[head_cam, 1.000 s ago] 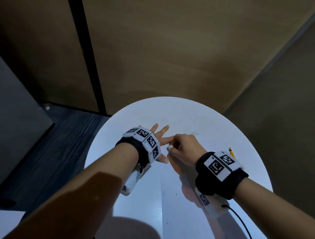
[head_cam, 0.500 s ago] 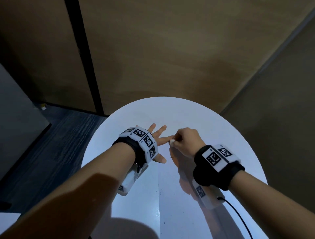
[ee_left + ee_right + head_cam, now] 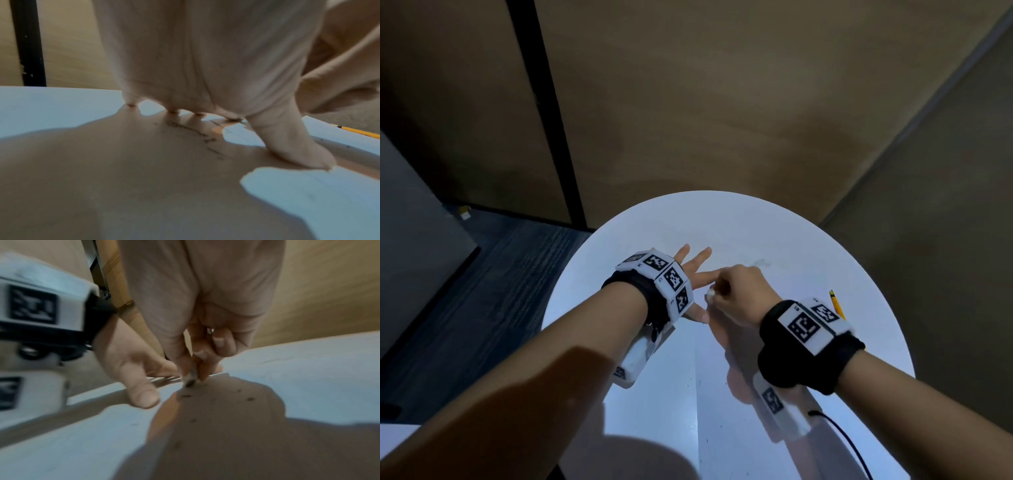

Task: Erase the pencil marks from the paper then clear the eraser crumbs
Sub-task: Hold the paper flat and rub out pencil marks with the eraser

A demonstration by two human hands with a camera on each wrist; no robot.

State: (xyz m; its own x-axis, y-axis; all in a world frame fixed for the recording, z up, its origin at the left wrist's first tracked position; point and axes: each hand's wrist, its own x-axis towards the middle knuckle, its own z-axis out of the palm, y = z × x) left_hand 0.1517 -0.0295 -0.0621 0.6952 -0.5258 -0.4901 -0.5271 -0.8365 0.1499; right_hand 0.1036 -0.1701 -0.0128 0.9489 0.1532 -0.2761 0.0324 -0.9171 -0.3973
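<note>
A white sheet of paper (image 3: pixel 739 404) lies on the round white table (image 3: pixel 722 219). My left hand (image 3: pixel 693 274) is spread flat, its fingertips (image 3: pixel 172 111) pressing down at the sheet's left edge. My right hand (image 3: pixel 739 291) pinches a small white eraser (image 3: pixel 711 293) between thumb and fingers, its dirty tip (image 3: pixel 190 381) down on the paper beside the left thumb (image 3: pixel 144 395). Dark eraser crumbs (image 3: pixel 249 399) lie scattered on the sheet near the tip. A line of dark crumbs or pencil marks (image 3: pixel 191 131) runs under the left palm.
A yellow pencil (image 3: pixel 836 303) lies on the table just right of my right wrist. A black cable (image 3: pixel 849 442) trails from the right wrist unit. Brown wall panels stand behind the table, dark floor to the left.
My right hand rubs the eraser in short strokes beside the left hand, shifting slightly between frames. The left hand stays spread in place.
</note>
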